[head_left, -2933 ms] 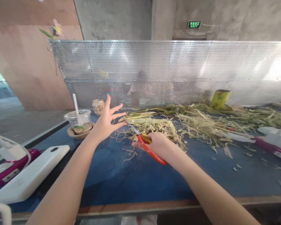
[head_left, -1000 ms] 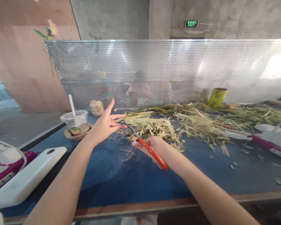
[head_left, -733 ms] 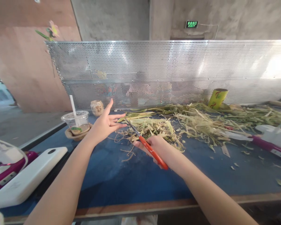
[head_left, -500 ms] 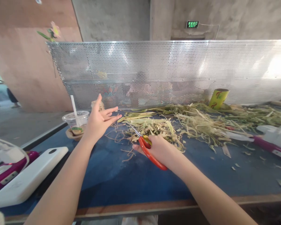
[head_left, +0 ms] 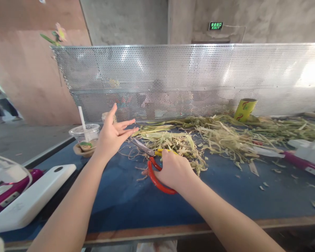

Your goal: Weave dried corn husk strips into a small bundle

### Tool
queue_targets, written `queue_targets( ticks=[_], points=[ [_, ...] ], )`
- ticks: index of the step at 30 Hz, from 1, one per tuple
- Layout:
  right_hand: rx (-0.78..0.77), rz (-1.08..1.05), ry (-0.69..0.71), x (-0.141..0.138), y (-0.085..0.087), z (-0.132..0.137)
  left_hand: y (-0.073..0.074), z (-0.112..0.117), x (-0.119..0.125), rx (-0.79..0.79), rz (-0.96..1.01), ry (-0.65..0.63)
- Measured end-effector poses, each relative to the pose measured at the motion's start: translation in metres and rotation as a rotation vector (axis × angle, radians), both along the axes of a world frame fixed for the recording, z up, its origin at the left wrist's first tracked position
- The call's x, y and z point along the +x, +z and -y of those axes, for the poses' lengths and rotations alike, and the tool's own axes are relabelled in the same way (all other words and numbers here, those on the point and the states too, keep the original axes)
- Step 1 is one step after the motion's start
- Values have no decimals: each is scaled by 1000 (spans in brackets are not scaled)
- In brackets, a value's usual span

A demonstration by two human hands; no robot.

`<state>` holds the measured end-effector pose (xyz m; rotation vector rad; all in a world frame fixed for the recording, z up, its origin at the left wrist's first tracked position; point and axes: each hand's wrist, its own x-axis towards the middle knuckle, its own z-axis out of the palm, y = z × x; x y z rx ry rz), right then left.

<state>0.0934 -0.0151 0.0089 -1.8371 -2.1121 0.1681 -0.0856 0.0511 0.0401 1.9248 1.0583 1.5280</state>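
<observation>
My right hand (head_left: 173, 169) grips red-handled scissors (head_left: 149, 159) low over the blue table (head_left: 136, 199); the metal blades point left, toward my other hand. My left hand (head_left: 112, 134) is raised above the table with its fingers spread, holding nothing. Thin dry strands hang by its fingertips, and whether they touch is unclear. A heap of pale green and straw-coloured husk strips (head_left: 178, 140) lies just behind both hands.
A plastic cup with a straw (head_left: 84, 134) stands at the left, on a brown tray. A white case (head_left: 28, 201) and a magenta device (head_left: 5, 192) lie at the near left. A yellow-green tube (head_left: 244, 109) leans at the perforated metal screen (head_left: 189, 77). More husks and a magenta tool (head_left: 303, 164) lie right.
My right hand has turned palm down and lowered the scissors, whose blades now point left instead of up and away. My left hand has drifted slightly left, still spread.
</observation>
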Motion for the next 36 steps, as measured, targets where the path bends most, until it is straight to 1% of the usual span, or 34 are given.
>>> queue_targets(
  ticks=[3,8,12,15,19,21,23,26,28,32,36],
  points=[
    [17,5,-35,-6,-1,-5,0,3,3,-20,9,-46],
    [-60,-36,-80,-11,4,-17,2,10,6,-12,13,-127],
    [-114,-43,-94,-8,5,-27,8,14,4,33,56,-97],
    [-135,-18,-104,-4,4,-32,9,13,0,79,83,-12],
    [-129,51,-121,0,4,-30,7,6,-7,101,167,166],
    [-108,76,-118,3,4,-26,7,3,-10,69,182,278],
    [-76,101,-104,5,4,-21,8,2,-12,2,178,379],
    [-32,127,-90,9,2,-13,9,2,-14,-75,184,456],
    [14,119,-94,12,1,-8,8,1,-13,-56,193,449],
    [111,92,-93,11,1,-1,4,0,-9,32,144,350],
    [127,65,-65,8,2,3,2,1,0,108,114,254]
  ],
)
